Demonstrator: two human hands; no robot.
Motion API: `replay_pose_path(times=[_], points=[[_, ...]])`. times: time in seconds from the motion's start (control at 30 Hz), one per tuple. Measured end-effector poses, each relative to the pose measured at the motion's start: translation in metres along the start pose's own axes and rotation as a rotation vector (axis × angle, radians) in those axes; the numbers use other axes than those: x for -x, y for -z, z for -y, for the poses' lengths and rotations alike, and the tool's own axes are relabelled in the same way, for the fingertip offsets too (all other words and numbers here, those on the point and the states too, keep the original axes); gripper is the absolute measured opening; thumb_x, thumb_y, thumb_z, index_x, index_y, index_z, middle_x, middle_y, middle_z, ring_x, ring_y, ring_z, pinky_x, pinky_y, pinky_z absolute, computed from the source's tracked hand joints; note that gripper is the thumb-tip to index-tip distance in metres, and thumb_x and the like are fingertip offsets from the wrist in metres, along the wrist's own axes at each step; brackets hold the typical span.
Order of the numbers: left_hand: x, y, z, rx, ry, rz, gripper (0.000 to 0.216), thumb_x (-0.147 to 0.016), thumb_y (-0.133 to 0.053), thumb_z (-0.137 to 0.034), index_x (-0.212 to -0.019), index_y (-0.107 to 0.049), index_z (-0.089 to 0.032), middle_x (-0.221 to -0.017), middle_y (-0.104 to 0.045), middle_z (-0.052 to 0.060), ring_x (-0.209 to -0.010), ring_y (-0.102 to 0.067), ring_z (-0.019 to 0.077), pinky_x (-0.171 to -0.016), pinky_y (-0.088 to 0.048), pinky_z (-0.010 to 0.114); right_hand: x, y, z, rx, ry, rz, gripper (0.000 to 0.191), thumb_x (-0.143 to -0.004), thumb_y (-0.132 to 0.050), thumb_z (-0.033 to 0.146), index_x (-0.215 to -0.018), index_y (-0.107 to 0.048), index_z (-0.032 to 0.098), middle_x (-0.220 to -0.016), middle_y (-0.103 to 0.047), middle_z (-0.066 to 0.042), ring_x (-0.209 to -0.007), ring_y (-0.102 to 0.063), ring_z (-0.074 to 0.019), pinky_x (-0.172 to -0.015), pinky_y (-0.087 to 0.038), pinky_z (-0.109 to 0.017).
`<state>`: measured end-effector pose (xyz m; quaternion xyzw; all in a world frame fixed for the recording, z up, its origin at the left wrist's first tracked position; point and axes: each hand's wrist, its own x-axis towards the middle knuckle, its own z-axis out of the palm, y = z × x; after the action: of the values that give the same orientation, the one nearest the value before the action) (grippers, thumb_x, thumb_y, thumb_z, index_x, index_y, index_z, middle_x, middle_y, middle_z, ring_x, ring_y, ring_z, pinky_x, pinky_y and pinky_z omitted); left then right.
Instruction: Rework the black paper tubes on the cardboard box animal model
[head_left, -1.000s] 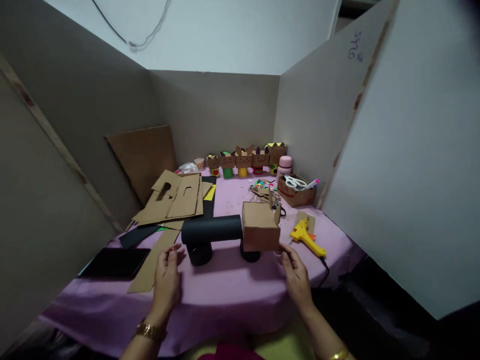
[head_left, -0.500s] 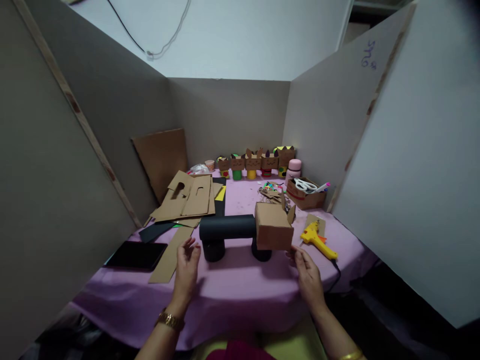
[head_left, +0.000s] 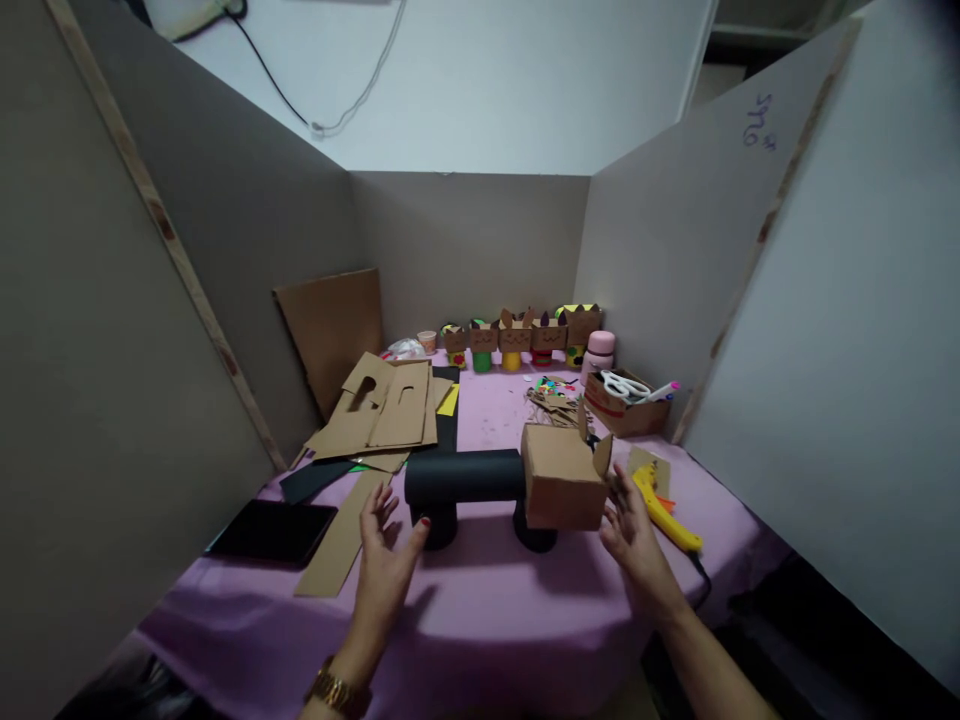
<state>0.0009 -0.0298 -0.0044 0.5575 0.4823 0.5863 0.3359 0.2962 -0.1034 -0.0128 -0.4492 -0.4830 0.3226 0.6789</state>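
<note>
A craft animal stands on the purple tablecloth [head_left: 480,620]: a black tube body [head_left: 461,476] on two short black tube legs, with a cardboard box head [head_left: 564,488] bearing two ears. My left hand [head_left: 386,560] hovers open just in front of the left leg, fingers spread, thumb near the tube. Beside the box head's right face is my right hand [head_left: 634,535], open, its fingertips close to or touching the cardboard. Neither hand holds anything.
A yellow glue gun [head_left: 664,505] lies right of the head. Flat cardboard cutouts [head_left: 386,405] and a black tablet [head_left: 274,530] lie at the left. Small box-headed figures [head_left: 517,340] line the back, with a pink bottle [head_left: 600,352] and a box of scissors [head_left: 626,395]. Partition boards enclose the table.
Both hands have moved forward towards the animal and opened out; the right hand has come up beside the box head. The view has shifted, and the animal itself stays put.
</note>
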Motion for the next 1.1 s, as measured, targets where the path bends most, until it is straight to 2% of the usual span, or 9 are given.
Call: replay_pose_path(times=[0.13, 0.27, 0.4, 0.57, 0.73, 0.9, 1.1], points=[[-0.005, -0.004, -0.009, -0.003, 0.011, 0.043, 0.083, -0.068, -0.071, -0.047, -0.137, -0.028, -0.028, -0.146, -0.032, 0.015, -0.137, -0.03, 0.0328, -0.109, -0.029, 0.054, -0.024, -0.008, 0.021, 0.017, 0.079, 0.113, 0.116, -0.061, -0.075, 0.064, -0.15, -0.008, 0.03, -0.157, -0.019, -0.011, -0.144, -0.016, -0.0292, -0.114, -0.017, -0.052], [-0.007, -0.008, -0.007, 0.016, 0.007, 0.091, 0.095, -0.063, -0.077, -0.042, -0.14, -0.022, -0.029, -0.148, -0.03, 0.015, -0.139, -0.028, 0.0331, -0.11, -0.025, 0.054, -0.033, -0.016, 0.031, -0.029, 0.069, 0.152, 0.122, -0.059, -0.076, 0.064, -0.15, -0.003, 0.03, -0.158, -0.016, -0.013, -0.141, -0.027, -0.0317, -0.111, -0.026, -0.051], [-0.008, -0.009, -0.009, 0.046, 0.001, 0.044, 0.085, -0.067, -0.073, -0.046, -0.136, -0.026, -0.029, -0.147, -0.03, 0.015, -0.139, -0.025, 0.0334, -0.111, -0.021, 0.056, -0.034, -0.017, 0.031, -0.078, 0.052, 0.164, 0.122, -0.06, -0.076, 0.063, -0.15, 0.0, 0.03, -0.158, -0.016, -0.013, -0.14, -0.03, -0.032, -0.112, -0.025, -0.052], [-0.011, -0.007, -0.023, 0.094, 0.039, 0.048, 0.065, -0.071, -0.066, -0.058, -0.122, -0.044, -0.024, -0.137, -0.043, 0.014, -0.13, -0.041, 0.0321, -0.108, -0.031, 0.05, -0.036, -0.017, 0.032, -0.044, 0.061, 0.159, 0.123, -0.057, -0.079, 0.06, -0.15, -0.004, 0.031, -0.158, -0.02, -0.011, -0.143, -0.022, -0.0304, -0.114, -0.018, -0.051], [-0.016, -0.007, -0.035, 0.123, 0.071, -0.001, 0.051, -0.073, -0.061, -0.063, -0.1, -0.061, -0.02, -0.117, -0.059, 0.011, -0.128, -0.044, 0.0298, -0.109, -0.03, 0.042, -0.038, -0.021, 0.032, -0.073, 0.04, 0.194, 0.115, -0.061, -0.08, 0.055, -0.149, -0.011, 0.031, -0.153, -0.031, -0.01, -0.142, -0.023, -0.0299, -0.114, -0.017, -0.05], [-0.023, -0.008, -0.043, 0.18, 0.125, -0.046, 0.047, -0.066, -0.068, -0.062, -0.087, -0.066, -0.02, -0.096, -0.068, 0.007, -0.113, -0.056, 0.0295, -0.102, -0.038, 0.039, -0.039, -0.023, 0.032, -0.054, 0.021, 0.184, 0.116, -0.062, -0.082, 0.046, -0.15, -0.008, 0.03, -0.154, -0.028, -0.011, -0.14, -0.028, -0.03, -0.114, -0.018, -0.051], [-0.045, -0.007, -0.047, 0.279, 0.126, -0.136, 0.043, -0.069, -0.067, -0.058, -0.092, -0.063, -0.022, -0.095, -0.065, 0.001, -0.097, -0.059, 0.0196, -0.085, -0.046, 0.029, -0.039, -0.02, 0.029, -0.103, 0.01, 0.158, 0.115, -0.063, -0.082, 0.036, -0.15, -0.006, 0.03, -0.158, -0.019, -0.009, -0.142, -0.024, -0.0282, -0.113, -0.022, -0.049]])
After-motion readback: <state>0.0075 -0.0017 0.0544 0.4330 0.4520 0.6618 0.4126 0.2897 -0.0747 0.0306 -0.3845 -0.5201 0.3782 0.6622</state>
